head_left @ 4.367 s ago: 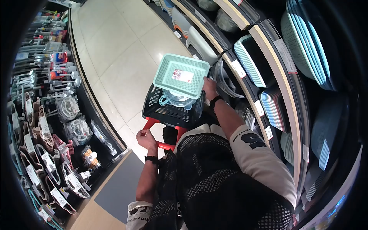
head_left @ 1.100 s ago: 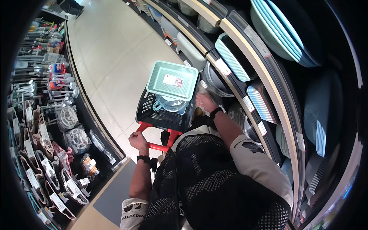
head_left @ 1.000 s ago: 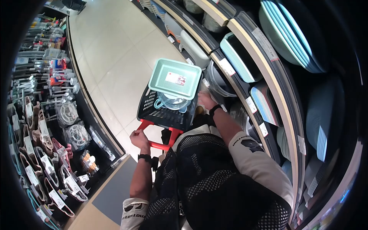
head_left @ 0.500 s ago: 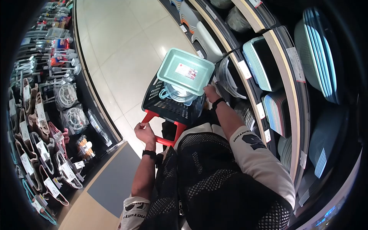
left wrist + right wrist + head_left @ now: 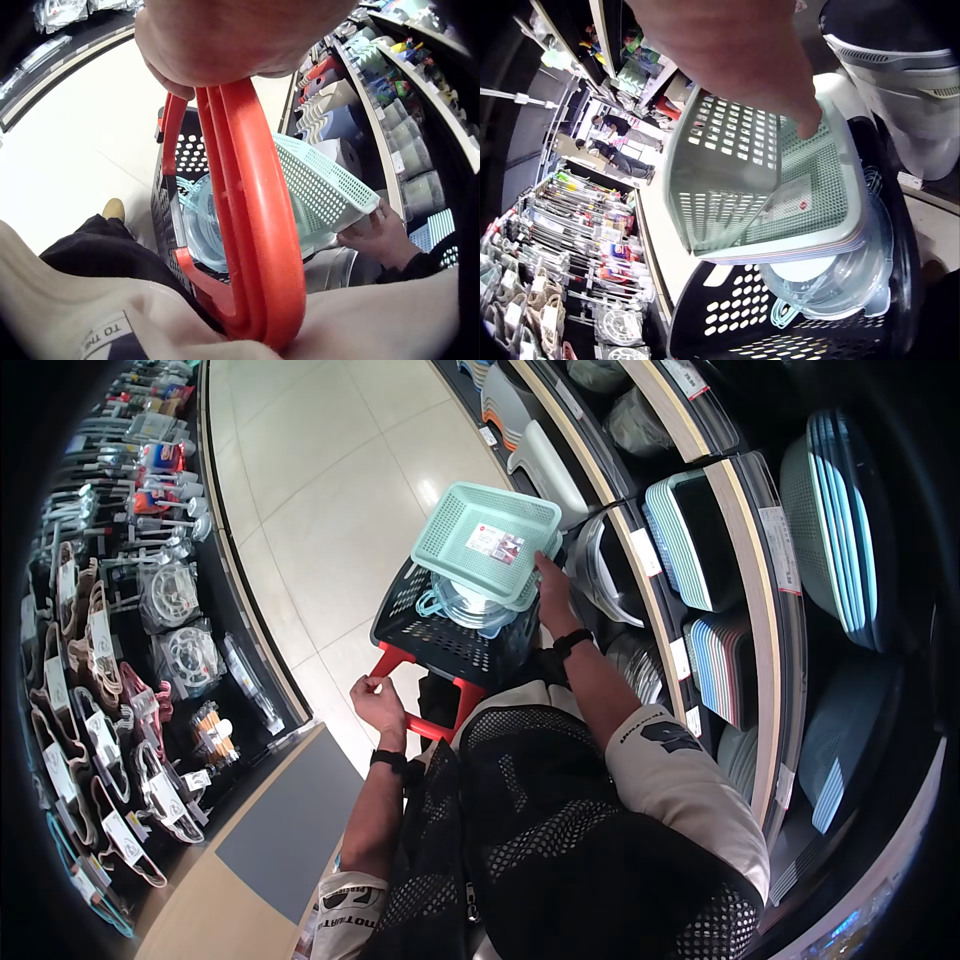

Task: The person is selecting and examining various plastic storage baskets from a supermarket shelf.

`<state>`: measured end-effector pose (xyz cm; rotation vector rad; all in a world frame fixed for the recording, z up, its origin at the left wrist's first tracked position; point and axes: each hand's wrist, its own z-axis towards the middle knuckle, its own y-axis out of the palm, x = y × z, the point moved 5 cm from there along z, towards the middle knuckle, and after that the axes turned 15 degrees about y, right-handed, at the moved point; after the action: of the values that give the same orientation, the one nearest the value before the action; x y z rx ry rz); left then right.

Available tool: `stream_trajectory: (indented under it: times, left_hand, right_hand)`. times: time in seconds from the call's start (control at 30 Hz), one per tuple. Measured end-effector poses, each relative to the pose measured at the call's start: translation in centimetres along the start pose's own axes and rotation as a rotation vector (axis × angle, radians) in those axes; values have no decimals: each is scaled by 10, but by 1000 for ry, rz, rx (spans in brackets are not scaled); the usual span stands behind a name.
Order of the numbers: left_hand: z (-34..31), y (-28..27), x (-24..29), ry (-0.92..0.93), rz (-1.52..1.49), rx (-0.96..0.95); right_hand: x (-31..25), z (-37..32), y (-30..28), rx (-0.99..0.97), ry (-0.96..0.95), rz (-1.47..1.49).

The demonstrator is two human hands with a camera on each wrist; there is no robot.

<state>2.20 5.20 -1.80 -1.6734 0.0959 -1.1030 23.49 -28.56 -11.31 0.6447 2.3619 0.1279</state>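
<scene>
Blk basket (image 5: 425,650): clear plastic ctnr (image 5: 468,605) inside, mint tray (image 5: 458,540) above.

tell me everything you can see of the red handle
The red handle looks like shiny plastic with lengthwise grooves. It juts from the near end of the dark perforated basket, two side bars leading to a crossbar. The left hand grips its left corner and hides part of it; the right hand does not touch it.

I count one red handle (image 5: 259,210) at my left fingers (image 5: 368,686) and one black basket (image 5: 445,657) beyond them. My right fingers (image 5: 543,566) meet at least two mint trays (image 5: 455,552).
</scene>
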Motion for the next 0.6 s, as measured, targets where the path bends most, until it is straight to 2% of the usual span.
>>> stream_trajectory:
  times: [0.03,0.1,0.2,0.33,0.4,0.5,0.6]
  left_hand:
    - [0,0,-1,0,-1,1]
    - [2,2,-6,5,-2,-17]
    - [2,8,-17,5,-4,-17]
    - [1,9,-27,3,-22,-24]
    - [2,12,-27,104,22,30]
    - [2,11,-29,116,31,65]
    - [4,9,-30,137,69,38]
  right_hand:
    - [0,1,2,-1,-1,0]
    - [0,8,9,-7,127,-36]
    - [10,45,-2,-53,20,-171]
    - [-14,3,8,44,134,-67]
    - [-13,-2,13,-376,445,-71]
    - [-13,-14,4,-493,532,-121]
    - [2,-10,-8,-503,528,-135]
